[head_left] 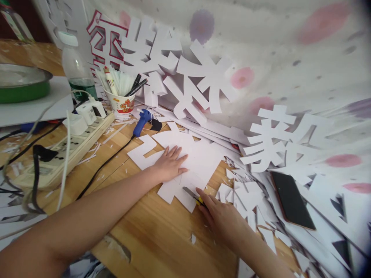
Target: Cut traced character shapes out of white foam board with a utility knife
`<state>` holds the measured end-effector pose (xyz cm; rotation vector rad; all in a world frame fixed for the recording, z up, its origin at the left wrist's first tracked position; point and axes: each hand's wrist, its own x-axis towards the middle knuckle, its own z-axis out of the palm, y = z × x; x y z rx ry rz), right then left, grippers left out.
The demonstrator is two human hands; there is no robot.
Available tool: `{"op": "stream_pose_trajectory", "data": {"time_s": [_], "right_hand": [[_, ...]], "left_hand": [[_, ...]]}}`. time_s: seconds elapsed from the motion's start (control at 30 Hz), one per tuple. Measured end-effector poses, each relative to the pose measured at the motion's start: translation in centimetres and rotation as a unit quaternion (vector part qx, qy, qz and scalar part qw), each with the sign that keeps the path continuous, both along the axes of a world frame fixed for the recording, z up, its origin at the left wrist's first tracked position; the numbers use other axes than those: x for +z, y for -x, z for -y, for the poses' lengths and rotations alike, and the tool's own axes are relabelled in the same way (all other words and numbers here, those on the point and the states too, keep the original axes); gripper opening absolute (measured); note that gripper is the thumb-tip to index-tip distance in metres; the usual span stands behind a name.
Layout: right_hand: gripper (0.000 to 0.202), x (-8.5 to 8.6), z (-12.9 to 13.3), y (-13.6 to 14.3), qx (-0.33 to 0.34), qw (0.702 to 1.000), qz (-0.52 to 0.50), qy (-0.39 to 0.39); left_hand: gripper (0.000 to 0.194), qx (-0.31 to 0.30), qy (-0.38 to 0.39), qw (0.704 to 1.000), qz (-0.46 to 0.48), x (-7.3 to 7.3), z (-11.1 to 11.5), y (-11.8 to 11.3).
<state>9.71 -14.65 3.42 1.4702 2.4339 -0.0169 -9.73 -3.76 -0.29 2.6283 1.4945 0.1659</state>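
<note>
A partly cut white foam board sheet (199, 156) with notched edges lies on the wooden table. My left hand (171, 164) rests flat on it with the fingers spread. In my right hand (213, 206) is a yellow and black utility knife (198, 200), gripped near the sheet's front edge. Its blade (189, 190) extends over the sheet towards my left hand; whether the tip touches the board I cannot tell. Faint pencil lines show beside the blade. Most of the knife's handle is hidden by my right fingers.
A blue glue gun (142, 122) and a power strip (66, 150) with cables lie on the left. Behind stand a cup of pens and glue sticks (120, 103) and a bottle (75, 65). Cut white characters (199, 77) lean at the back. Scraps (246, 195) and a phone (292, 200) lie right.
</note>
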Motion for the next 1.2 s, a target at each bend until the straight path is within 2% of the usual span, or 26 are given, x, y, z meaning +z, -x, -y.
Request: {"op": "stream_pose_trajectory", "data": {"time_s": [0.27, 0.37, 0.5, 0.97, 1.2], "right_hand": [[0.049, 0.3, -0.3, 0.3, 0.053, 0.996, 0.068, -0.025], [0.057, 0.8, -0.6, 0.0, 0.081, 0.994, 0.07, -0.016], [0.059, 0.7, -1.0, -0.7, 0.113, 0.991, 0.071, -0.032], [0.056, 0.7, -0.4, -1.3, 0.132, 0.983, 0.114, -0.049], [0.056, 0.6, 0.1, -2.2, 0.153, 0.981, 0.093, -0.068]], "left_hand": [[0.059, 0.002, 0.004, 1.0, 0.003, -0.2, -0.1, -0.1], [0.059, -0.004, 0.005, 1.0, 0.007, -0.2, -0.1, 0.0], [0.06, -0.009, 0.007, 1.0, 0.013, -0.2, -0.2, 0.3], [0.059, -0.011, 0.02, 0.999, 0.022, -0.1, -0.4, 0.4], [0.06, -0.013, 0.016, 1.0, 0.018, -0.3, -0.3, 0.4]]}}
